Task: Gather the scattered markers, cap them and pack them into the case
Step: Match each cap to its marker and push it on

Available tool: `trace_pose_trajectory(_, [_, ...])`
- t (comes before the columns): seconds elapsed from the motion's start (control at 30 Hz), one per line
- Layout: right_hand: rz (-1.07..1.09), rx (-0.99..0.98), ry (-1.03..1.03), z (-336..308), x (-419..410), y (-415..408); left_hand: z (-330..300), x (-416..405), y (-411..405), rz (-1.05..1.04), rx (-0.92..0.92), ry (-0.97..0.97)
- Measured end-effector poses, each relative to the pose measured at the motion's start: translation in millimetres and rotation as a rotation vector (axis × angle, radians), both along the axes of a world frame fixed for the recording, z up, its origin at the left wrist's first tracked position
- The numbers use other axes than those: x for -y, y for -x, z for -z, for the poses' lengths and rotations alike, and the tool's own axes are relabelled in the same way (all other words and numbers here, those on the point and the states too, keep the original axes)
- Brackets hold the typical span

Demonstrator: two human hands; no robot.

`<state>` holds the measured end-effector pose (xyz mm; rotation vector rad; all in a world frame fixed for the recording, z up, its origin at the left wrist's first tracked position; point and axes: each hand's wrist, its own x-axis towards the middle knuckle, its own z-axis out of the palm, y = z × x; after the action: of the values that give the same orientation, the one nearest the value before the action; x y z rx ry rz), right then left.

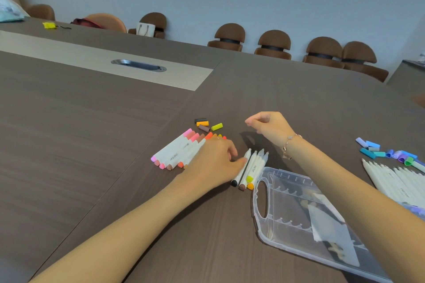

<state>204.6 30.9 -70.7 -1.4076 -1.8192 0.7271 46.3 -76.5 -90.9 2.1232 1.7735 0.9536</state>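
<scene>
Our left hand (216, 158) lies low on the table, thumb and fingertips touching the nearest of 4 uncapped markers (251, 167); whether they actually pinch it or only press against it we cannot tell. Our right hand (270, 127) hangs just beyond those marker tips, fingers loosely curled, thumb and forefinger close together, with nothing visible between them.

Just past the left fingers lie 4 loose caps (207, 124): black, orange, brown and yellow-green, matching the coloured ends of the 4 markers. Under and to the left of the left knuckles sits a row of capped pink, brown and orange markers (177, 151). Near the right wrist, toward us, the clear case (261, 197) lies open and seems to hold no markers yet. Well off to the right are blue, purple and green caps (381, 151) and another batch of uncapped markers (395, 179).

We judge the capping step is in hand, warm colours first. Next, the right hand needs to pick 1 matching cap while the left lifts and steadies its marker, tip aligned to the cap.

The dark wood-grain table (92, 145) has a pale centre strip with a metal cable port (139, 65). Brown chairs (274, 41) line the far edge beneath a grey-blue wall.
</scene>
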Motion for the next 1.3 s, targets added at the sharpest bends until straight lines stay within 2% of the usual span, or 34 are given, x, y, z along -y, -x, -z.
trace_pose_trajectory(0.1, [0.0,0.043,-0.002,0,-4,-9,2,1,-9,0.0,0.011,0.177])
trace_pose_trajectory(0.17, [0.001,0.055,-0.009,0,-6,-14,2,-1,-9,-0.022,0.012,0.226])
trace_pose_trajectory(0.3, [-0.006,0.069,-0.011,-2,-11,-16,-4,-3,-4,-0.048,-0.108,0.307])
trace_pose_trajectory(0.37, [-0.025,0.079,-0.008,-4,-18,-11,-10,-3,4,-0.032,-0.092,0.394])
trace_pose_trajectory(0.47, [-0.083,0.134,0.001,-8,-32,4,-30,1,27,0.001,0.149,0.56])
trace_pose_trajectory(0.53, [-0.139,0.193,0.008,-10,-40,15,-48,5,45,0.011,0.346,0.602])
trace_pose_trajectory(0.73, [-0.225,0.26,0.008,-10,-61,61,-66,-3,91,-0.113,0.88,0.445])
trace_pose_trajectory(0.93, [-0.413,0.433,-0.027,4,-57,109,-57,-11,89,-0.181,0.996,0.402])
trace_pose_trajectory(1.03, [-0.385,0.476,-0.03,4,-56,116,-55,-13,91,-0.21,1.008,0.388])
trace_pose_trajectory(1.23, [-0.295,0.413,0.002,2,-51,117,-48,-18,91,-0.216,1.005,0.382])
trace_pose_trajectory(1.3, [-0.252,0.326,-0.017,-2,-45,113,-47,-19,89,-0.229,1.029,0.354])
